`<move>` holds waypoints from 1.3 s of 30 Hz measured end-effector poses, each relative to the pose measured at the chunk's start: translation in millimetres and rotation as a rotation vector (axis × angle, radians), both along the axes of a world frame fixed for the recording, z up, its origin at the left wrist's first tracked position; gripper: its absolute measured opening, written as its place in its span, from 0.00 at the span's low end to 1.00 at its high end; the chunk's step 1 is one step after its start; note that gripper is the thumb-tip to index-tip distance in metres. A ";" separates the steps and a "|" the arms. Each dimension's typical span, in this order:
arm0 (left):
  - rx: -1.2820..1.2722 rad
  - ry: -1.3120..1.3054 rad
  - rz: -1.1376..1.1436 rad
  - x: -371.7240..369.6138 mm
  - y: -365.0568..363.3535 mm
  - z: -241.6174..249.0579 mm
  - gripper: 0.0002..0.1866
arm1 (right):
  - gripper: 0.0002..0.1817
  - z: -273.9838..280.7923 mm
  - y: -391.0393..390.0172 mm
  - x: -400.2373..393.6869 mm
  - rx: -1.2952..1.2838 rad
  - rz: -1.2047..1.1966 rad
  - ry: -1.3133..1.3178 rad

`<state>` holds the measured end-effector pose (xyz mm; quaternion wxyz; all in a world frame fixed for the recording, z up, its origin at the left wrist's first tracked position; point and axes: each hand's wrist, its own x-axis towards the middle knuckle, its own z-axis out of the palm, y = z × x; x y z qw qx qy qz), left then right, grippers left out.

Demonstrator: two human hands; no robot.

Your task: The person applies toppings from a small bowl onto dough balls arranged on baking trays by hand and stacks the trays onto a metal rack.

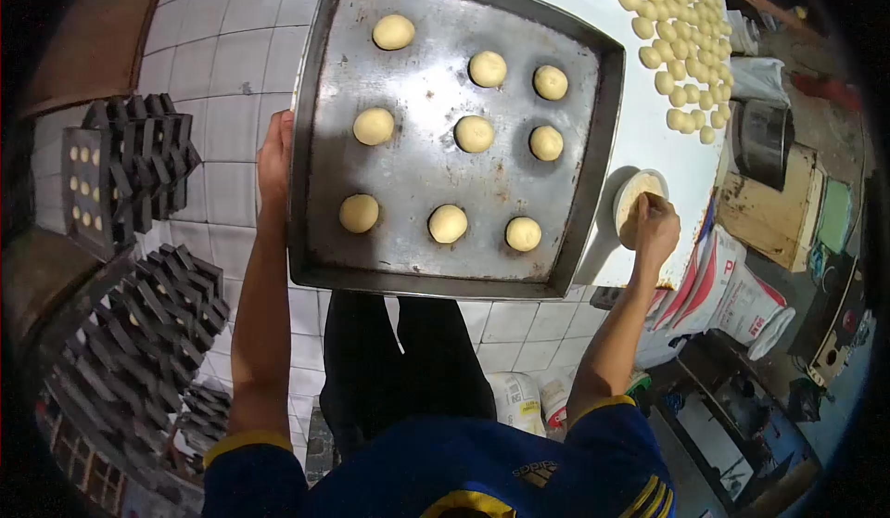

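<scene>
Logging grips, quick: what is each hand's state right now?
Left hand: holding the tray by its side.
Right hand: at the bowl; open or closed, cannot tell.

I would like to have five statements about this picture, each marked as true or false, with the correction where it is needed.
1. The square metal baking tray holds nine dough balls. True.
2. The left hand is in a bowl. False: it is at the side of the tray.
3. The right hand is at the small bowl. True.
4. The dough balls in the tray touch one another. False: they lie apart.
5. More dough balls lie on the white table than in the tray. True.
</scene>
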<state>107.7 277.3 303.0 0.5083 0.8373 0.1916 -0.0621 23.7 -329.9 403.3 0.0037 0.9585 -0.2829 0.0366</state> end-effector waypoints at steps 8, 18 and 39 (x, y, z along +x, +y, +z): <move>0.028 0.036 -0.007 -0.1 12.4 -27.4 0.32 | 0.21 -11.3 -12.8 1.6 0.078 0.148 -0.045; 0.190 0.066 0.006 2.8 -4.0 13.5 0.33 | 0.16 17.2 207.2 127.7 1.000 0.508 -0.116; 0.001 -0.140 -0.069 -6.9 31.2 -65.0 0.24 | 0.19 22.9 255.0 157.5 0.476 0.872 -0.354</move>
